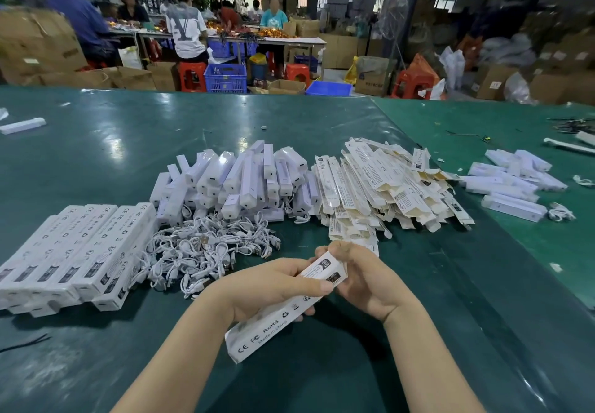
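Nearest the lens, my left grip wraps its fingers and thumb round the middle of a long, narrow white box. It holds the box just above the green tabletop, slanting from lower left to upper right. My right grip pinches the box's far end, fingertips curled over the end flap, which I judge is about to be tucked shut.

The box looks like thin card: light, fairly stiff along its length, easy to dent at the sides and a little slick. I would hold it across the broad faces near the middle and press only lightly at the flap.

Beyond it, a tangle of short white cables lies between a neat row of packed boxes on the left and a heap of flat cartons on the right. White plastic bars are piled behind the cables.
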`<state>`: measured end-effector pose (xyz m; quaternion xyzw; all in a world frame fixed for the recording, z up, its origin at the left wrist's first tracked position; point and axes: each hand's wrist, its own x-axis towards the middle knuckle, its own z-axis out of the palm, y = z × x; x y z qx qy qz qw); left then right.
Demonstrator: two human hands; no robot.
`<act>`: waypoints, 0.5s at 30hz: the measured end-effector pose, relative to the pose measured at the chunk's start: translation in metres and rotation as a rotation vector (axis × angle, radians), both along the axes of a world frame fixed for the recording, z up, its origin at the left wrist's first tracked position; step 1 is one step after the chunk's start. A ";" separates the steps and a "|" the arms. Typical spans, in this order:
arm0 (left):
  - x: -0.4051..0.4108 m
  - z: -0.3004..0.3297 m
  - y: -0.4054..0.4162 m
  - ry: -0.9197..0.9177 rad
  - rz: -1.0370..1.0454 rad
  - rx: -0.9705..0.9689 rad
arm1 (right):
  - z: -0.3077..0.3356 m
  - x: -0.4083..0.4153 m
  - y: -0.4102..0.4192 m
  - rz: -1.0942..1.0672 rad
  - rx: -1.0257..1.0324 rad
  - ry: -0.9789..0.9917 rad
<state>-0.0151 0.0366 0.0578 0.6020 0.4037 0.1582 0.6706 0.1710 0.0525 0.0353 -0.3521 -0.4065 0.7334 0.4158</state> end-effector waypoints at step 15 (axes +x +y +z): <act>-0.021 0.001 0.003 -0.150 0.019 -0.052 | 0.003 0.001 0.001 -0.083 0.153 0.081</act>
